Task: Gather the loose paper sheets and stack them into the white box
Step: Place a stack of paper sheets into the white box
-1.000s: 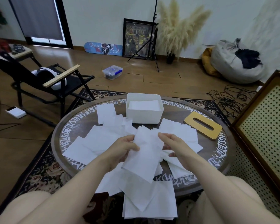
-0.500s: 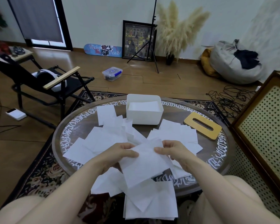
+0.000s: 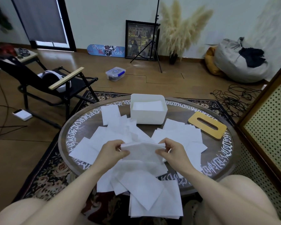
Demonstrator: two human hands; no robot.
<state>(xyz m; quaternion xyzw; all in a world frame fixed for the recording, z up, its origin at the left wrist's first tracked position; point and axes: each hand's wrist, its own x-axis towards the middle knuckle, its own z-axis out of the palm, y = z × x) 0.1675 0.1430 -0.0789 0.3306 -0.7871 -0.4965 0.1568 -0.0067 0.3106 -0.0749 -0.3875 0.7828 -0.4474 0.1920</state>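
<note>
Now the sheet (image 3: 143, 151), hanging slanted a second ago, is folded level between both hands; left hand (image 3: 111, 151) and right hand (image 3: 173, 151) fingers pinch its ends; the white box (image 3: 148, 113) waits at 12 o'clock on the table (image 3: 177, 116), so stacking looks next

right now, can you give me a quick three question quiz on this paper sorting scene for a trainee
1. True or false: the white plastic box already holds some sheets.
2. Which hands hold the folded white paper sheet above the round dark table? A) left only B) right only C) both
3. Fill in: the flat yellow wooden lid with the slot lies to the ___ of the box.

Key:
1. True, a white stack shows inside.
2. C, the left hand and the right hand pinch its two ends.
3. Right.
</note>
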